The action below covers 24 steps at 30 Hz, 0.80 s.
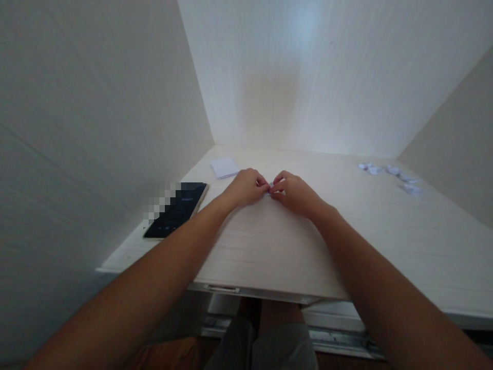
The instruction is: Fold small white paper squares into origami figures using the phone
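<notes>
Both my hands meet over the middle of the pale desktop. Between their fingertips is a small piece of folded white paper (271,185), mostly covered by the fingers. My left hand (250,186) pinches it from the left with thumb and forefinger. From the right, my right hand (289,192) grips the same paper, its fingers bent and closed. Just beyond my left hand lies a stack of square white paper (224,167). How the held paper is folded is too small to make out.
A tablet (179,210) with a dark screen lies at the left of the desk (265,252), beside my left forearm. Several small folded white papers (393,170) rest at the far right. Walls close the desk in at the left, back and right.
</notes>
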Available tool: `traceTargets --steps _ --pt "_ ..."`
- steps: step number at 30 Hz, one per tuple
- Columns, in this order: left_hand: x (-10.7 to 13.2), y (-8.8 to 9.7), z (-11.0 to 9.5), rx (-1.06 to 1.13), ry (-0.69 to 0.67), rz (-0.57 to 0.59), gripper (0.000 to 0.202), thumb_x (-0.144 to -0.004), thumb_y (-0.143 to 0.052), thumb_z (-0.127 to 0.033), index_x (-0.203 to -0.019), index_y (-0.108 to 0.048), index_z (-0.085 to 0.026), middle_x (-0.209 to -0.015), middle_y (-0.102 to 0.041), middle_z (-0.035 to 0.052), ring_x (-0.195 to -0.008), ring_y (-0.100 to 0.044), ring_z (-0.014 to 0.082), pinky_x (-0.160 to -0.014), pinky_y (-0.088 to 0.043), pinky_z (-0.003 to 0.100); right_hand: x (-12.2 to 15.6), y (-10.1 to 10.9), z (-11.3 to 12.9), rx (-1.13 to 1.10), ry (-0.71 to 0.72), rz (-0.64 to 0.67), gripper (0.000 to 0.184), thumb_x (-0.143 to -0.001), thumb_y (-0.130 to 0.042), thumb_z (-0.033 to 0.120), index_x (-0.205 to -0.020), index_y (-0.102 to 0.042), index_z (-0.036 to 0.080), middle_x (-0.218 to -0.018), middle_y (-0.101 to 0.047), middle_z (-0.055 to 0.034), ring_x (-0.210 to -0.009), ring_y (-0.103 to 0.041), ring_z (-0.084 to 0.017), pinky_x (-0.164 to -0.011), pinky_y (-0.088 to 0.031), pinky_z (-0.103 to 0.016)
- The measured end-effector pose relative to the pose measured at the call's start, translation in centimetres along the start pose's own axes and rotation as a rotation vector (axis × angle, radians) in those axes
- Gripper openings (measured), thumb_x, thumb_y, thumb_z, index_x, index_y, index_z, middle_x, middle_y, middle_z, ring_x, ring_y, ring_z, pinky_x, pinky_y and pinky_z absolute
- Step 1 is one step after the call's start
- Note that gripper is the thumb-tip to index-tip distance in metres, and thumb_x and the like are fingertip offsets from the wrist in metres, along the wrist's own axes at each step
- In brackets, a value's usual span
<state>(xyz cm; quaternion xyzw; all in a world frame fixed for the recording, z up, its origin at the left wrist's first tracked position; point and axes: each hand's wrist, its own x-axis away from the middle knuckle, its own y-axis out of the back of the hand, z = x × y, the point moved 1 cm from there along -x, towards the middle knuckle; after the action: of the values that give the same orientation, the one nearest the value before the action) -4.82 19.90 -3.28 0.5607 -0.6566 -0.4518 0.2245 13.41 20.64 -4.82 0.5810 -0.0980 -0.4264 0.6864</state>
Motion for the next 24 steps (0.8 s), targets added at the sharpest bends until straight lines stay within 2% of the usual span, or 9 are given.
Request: traceTargets --steps 4,9,18,24 --pt "-0.2 -0.1 0.2 -0.048 0.001 -0.017 0.021 -0.083 -0.065 -0.026 -0.081 -0.082 -0.013 -0.071 -0.075 0.0085 -0.062 -0.061 0.0149 -0.056 -0.037 0.026 0.1 -0.8 0.0 0.068 0.007 0.012 0.021 -0.096 -0.057 0.02 -0.092 -0.077 0.02 -0.109 -0.064 -0.0091 -0.083 -0.059 -0.018 -0.079 -0.044 -0.03" --pt "-0.2 -0.2 0.3 -0.044 0.01 -0.024 0.023 -0.084 -0.064 -0.026 -0.078 -0.081 -0.013 -0.064 -0.071 0.0066 -0.059 -0.059 0.0144 -0.056 -0.035 0.026 0.2 -1.6 -0.1 0.088 0.025 -0.041 0.021 -0.099 -0.052 0.02 -0.096 -0.072 0.017 -0.107 -0.062 -0.0098 -0.083 -0.056 -0.018 -0.075 -0.043 -0.03" --pt "-0.4 -0.2 0.6 -0.058 -0.019 -0.036 0.019 -0.086 -0.066 -0.026 -0.085 -0.082 -0.015 -0.078 -0.076 0.0087 -0.067 -0.063 0.0163 -0.065 -0.045 0.027 0.0 -0.8 -0.6 -0.075 0.0 -0.036 0.011 -0.09 -0.068 0.013 -0.096 -0.074 0.02 -0.106 -0.065 -0.0068 -0.088 -0.062 -0.017 -0.083 -0.046 -0.03" --pt "-0.6 0.1 1.6 0.007 -0.117 -0.033 0.02 -0.089 -0.065 -0.027 -0.092 -0.081 -0.016 -0.09 -0.078 0.0087 -0.076 -0.067 0.017 -0.071 -0.049 0.027 -0.1 0.5 -0.9 -0.1 -0.008 -0.071 0.029 -0.082 -0.069 0.001 -0.104 -0.072 0.019 -0.099 -0.068 -0.0053 -0.083 -0.062 -0.016 -0.078 -0.046 -0.027"
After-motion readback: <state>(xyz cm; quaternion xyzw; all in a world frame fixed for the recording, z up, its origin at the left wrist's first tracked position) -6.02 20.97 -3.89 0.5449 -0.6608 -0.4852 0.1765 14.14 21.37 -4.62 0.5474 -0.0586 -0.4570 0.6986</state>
